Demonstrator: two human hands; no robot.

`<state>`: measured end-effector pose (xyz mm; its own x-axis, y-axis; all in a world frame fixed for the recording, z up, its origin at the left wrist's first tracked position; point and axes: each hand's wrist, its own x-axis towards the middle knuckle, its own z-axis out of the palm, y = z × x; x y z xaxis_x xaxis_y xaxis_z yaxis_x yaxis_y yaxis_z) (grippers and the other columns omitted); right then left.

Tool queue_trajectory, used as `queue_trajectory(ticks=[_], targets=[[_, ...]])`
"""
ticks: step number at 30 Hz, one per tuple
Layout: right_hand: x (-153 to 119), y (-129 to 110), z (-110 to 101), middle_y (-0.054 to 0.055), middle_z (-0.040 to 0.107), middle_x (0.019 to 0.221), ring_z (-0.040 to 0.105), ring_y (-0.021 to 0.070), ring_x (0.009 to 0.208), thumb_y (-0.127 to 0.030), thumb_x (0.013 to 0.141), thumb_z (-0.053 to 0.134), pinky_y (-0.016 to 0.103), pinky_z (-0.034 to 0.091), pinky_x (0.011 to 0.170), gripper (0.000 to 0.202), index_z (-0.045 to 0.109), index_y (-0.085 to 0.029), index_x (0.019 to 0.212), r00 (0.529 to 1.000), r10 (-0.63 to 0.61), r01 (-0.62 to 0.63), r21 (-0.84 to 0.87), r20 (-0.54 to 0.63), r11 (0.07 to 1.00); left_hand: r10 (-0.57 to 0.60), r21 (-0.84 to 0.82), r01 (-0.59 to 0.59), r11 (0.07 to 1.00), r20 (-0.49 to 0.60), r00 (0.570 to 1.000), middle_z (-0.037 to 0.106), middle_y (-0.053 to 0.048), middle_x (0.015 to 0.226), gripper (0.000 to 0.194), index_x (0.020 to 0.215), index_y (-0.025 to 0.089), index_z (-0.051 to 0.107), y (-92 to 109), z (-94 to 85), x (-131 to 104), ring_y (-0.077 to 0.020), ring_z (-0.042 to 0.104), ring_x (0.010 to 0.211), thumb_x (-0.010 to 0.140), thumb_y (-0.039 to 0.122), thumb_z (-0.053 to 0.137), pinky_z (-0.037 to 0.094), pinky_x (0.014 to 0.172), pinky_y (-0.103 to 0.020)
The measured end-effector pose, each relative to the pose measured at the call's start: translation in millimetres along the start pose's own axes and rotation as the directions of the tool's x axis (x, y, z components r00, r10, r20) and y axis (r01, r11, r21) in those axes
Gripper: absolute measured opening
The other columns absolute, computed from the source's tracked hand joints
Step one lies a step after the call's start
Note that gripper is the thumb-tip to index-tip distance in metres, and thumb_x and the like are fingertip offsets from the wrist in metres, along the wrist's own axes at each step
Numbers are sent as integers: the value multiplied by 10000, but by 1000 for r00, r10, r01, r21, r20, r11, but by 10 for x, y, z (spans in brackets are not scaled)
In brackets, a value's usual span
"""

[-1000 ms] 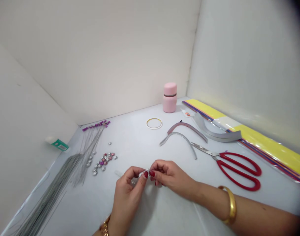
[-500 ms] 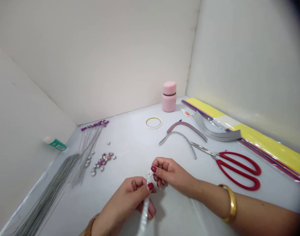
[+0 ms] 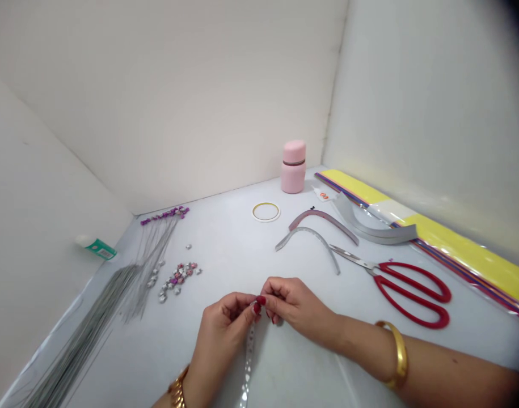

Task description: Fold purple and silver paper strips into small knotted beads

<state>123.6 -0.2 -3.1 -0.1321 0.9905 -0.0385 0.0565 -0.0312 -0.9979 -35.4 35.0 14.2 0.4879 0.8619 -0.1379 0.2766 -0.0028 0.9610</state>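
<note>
While between fingers (image 3: 256,309), strip (image 3: 248,358) unobstructed below

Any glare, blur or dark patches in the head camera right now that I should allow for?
Head view: glare streaks the clear wrapping over the yellow sheets; head view: bright patches on the shiny strip below the left hand; head view: soft detail at the fingertips; head view: dark, blurred top right corner.
</note>
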Motion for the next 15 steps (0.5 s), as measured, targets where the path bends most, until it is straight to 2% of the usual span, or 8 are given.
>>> queue_trajectory(ticks=[6, 9, 11, 15], targets=[[-5, -42, -24, -41, 472, 521, 444, 83, 480, -198, 833, 435, 192, 364, 485, 185, 479, -165, 657, 998, -65, 68, -179, 24, 982, -143, -128, 147, 981, 44, 989, 679, -45, 705, 166, 740, 119, 636, 12, 2, 36, -151, 578, 671, 717, 282, 623, 440, 632, -231], [1, -48, -36, -40, 480, 532, 442, 83, 488, -179, 837, 417, 187, 361, 492, 177, 479, -168, 671, 996, -83, 90, -223, 40, 971, -178, -167, 190, 967, 88, 980, 672, -45, 695, 169, 735, 114, 626, 7, -4, 37, -140, 566, 647, 721, 283, 620, 432, 619, -231], [6, -46, -42, -40, 481, 534, 440, 83, 491, -178, 838, 414, 184, 358, 493, 182, 479, -168, 668, 995, -86, 95, -248, 45, 964, -161, -149, 174, 973, 95, 982, 671, -42, 689, 166, 737, 117, 626, -10, -14, 39, -135, 562, 642, 723, 282, 620, 427, 608, -222], [13, -34, -43, -42, 481, 531, 444, 82, 496, -185, 842, 415, 183, 358, 504, 192, 482, -169, 663, 994, -92, 103, -284, 52, 953, -65, -36, 67, 997, 60, 996, 684, -48, 705, 171, 737, 127, 637, -52, -38, 44, -149, 574, 654, 730, 295, 610, 437, 600, -222]])
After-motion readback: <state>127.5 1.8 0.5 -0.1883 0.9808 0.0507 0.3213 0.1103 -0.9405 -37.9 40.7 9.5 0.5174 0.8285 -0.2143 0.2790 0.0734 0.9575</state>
